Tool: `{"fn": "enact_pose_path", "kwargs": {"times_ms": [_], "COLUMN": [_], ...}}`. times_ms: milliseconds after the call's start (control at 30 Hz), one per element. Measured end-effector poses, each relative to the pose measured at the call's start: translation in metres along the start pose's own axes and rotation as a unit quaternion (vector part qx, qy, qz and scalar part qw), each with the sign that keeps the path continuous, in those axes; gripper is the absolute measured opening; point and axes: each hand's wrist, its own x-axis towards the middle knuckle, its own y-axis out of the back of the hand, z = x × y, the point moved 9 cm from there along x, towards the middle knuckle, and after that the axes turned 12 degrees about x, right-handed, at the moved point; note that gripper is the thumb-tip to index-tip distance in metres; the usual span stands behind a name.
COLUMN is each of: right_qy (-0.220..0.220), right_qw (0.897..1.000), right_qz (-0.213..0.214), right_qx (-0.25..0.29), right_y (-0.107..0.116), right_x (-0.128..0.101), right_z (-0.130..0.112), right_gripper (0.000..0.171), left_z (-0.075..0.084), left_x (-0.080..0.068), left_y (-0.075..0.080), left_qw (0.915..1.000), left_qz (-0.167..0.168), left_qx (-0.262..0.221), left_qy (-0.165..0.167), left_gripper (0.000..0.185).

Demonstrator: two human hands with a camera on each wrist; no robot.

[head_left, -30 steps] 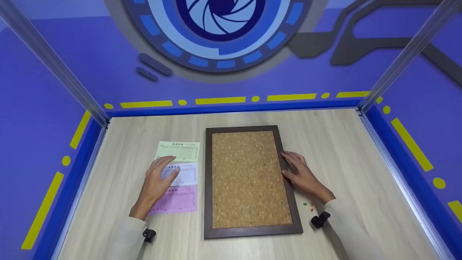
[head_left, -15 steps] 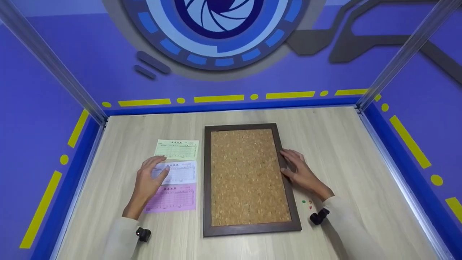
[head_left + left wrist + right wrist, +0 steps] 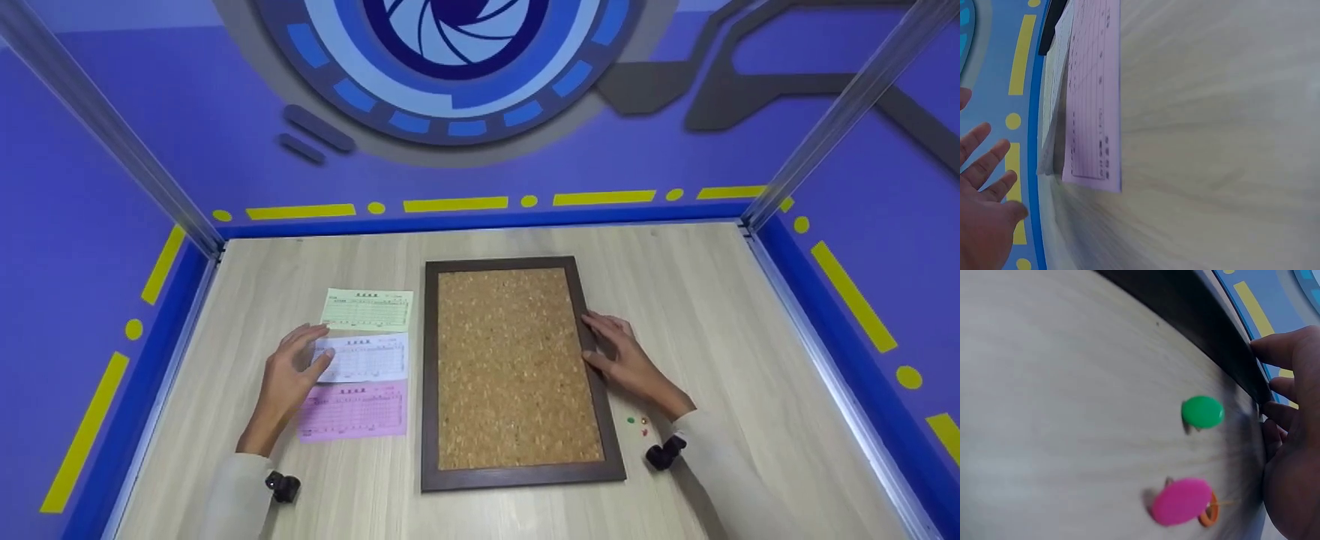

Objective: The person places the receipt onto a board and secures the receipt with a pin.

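Observation:
A cork board (image 3: pixel 519 367) in a dark wooden frame (image 3: pixel 430 375) lies in the middle of the table. To its left lie three printed slips in a column: green (image 3: pixel 369 309), white (image 3: pixel 367 358) and pink (image 3: pixel 354 411). My left hand (image 3: pixel 304 352) hovers with relaxed, spread fingers at the white slip's left edge; in the left wrist view the fingers (image 3: pixel 985 163) hold nothing beside the pink slip (image 3: pixel 1095 95). My right hand (image 3: pixel 604 343) rests with straight fingers against the frame's right side (image 3: pixel 1202 332). Green (image 3: pixel 1203 412), pink (image 3: pixel 1181 500) and orange (image 3: pixel 1210 513) push pins lie by its wrist.
The light wooden table (image 3: pixel 712 315) is walled on three sides by blue and purple panels with yellow marks (image 3: pixel 454 204). Two metal posts (image 3: pixel 105 127) rise from the back corners. The push pins (image 3: pixel 637 424) lie just right of the frame's lower part.
My left hand has slid left and toward me, from over the white slip's middle to its left edge. The right hand stays on the frame.

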Motion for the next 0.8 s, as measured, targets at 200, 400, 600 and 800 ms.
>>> {"fn": "enact_pose_path", "kwargs": {"times_ms": [200,400,600,800], "right_qy": [-0.009,-0.033,-0.036,-0.037], "right_qw": [1.0,0.999,0.999,0.999], "right_qz": [0.0,0.006,0.009,0.008], "right_qx": [0.0,-0.002,0.002,0.0], "right_y": [0.001,0.002,0.002,0.002], "right_x": [-0.001,0.0,0.0,0.0], "right_z": [0.002,0.003,0.004,0.005], "right_gripper": [0.071,0.07,0.07,0.07], "left_z": [-0.012,-0.019,-0.024,-0.027], "left_x": [-0.003,-0.003,-0.003,0.001], "left_y": [0.002,0.002,0.002,0.001], "left_qw": [0.9996,0.9987,0.9987,0.9992], "left_qz": [-0.014,-0.014,-0.005,-0.002], "left_qx": [-0.009,-0.037,-0.032,-0.022], "left_qy": [0.023,0.033,0.039,0.033], "left_gripper": [0.045,0.047,0.046,0.045]}}
